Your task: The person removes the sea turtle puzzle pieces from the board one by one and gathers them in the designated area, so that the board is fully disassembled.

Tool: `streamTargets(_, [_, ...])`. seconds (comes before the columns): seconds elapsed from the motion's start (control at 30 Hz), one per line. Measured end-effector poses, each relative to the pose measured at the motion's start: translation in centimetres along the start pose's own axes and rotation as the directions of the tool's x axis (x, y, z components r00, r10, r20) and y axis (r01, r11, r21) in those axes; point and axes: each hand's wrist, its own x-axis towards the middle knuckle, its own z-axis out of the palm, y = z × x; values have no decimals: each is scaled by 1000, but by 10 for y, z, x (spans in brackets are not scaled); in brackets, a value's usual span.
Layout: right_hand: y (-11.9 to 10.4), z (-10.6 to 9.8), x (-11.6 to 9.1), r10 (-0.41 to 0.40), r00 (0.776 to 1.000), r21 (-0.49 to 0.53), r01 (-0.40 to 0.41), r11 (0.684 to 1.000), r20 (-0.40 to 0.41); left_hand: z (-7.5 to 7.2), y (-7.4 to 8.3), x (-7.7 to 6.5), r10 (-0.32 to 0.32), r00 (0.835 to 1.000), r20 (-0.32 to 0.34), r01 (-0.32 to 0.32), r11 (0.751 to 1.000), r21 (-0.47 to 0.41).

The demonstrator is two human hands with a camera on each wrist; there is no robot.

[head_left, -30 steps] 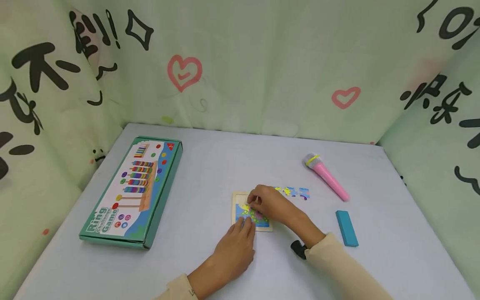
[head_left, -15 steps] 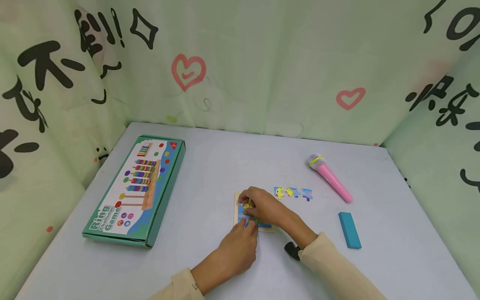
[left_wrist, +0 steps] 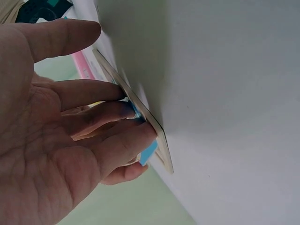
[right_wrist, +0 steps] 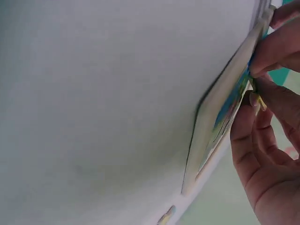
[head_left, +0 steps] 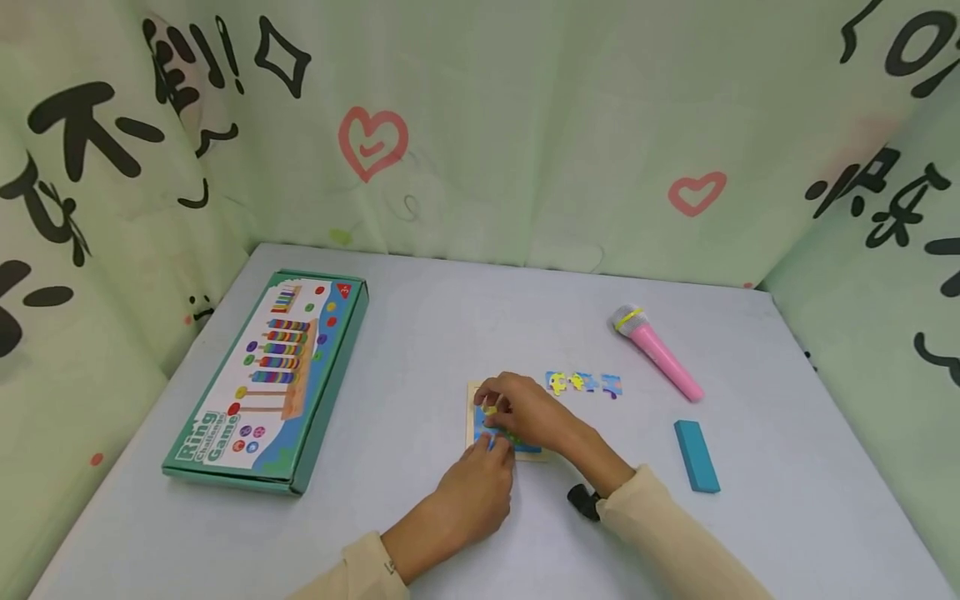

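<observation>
A small wooden jigsaw board (head_left: 471, 421) with a blue, yellow and green picture lies mid-table, partly hidden under both hands. The left hand (head_left: 470, 493) rests its fingertips on the near left edge of it; in the left wrist view those fingers (left_wrist: 124, 145) are fairly straight at the rim, the thumb held away. Over the upper left of the picture, the right hand (head_left: 531, 410) pinches a small yellow puzzle piece (right_wrist: 261, 102) between thumb and finger, best seen in the right wrist view. Loose yellow and blue puzzle pieces (head_left: 557, 383) lie in a row just beyond the right hand.
A green ring-game box (head_left: 262, 383) lies at the left of the table. To the right are a pink toy microphone (head_left: 663, 358) and a teal block (head_left: 697, 457). A printed green curtain (head_left: 465, 167) surrounds the table's back and sides.
The right hand has shifted left across the board, from its middle to its upper left, uncovering more of the loose pieces. The left hand stays at the near edge.
</observation>
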Motion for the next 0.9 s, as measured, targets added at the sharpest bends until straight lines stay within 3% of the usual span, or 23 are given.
streamTargets(0.1, [3,-6,-6,30,998,120,-24,993,-52,1,0,1,-17,1000,-6,17,999,-32])
streamTargets(0.2, [9,-20,-14,110,988,194,-88,977,-110,1,1,1,-26,1000,-8,26,998,-54])
streamTargets(0.33, [29,-42,-28,269,954,203,-239,950,-134,1,0,0,-21,1000,11,22,999,-27])
streamTargets(0.47, [50,-49,-39,361,929,167,-344,924,-82,0,-2,-1,-17,999,28,17,1000,8])
streamTargets(0.57, [57,-47,-44,358,931,136,-347,928,-69,0,-2,-1,-10,999,33,10,1000,24])
streamTargets(0.73, [56,-43,-46,274,953,12,-275,961,-126,-1,-1,1,4,1000,30,-4,1000,16])
streamTargets(0.9, [49,-41,-43,264,953,-124,-283,951,-149,-1,0,4,3,1000,19,-3,1000,0])
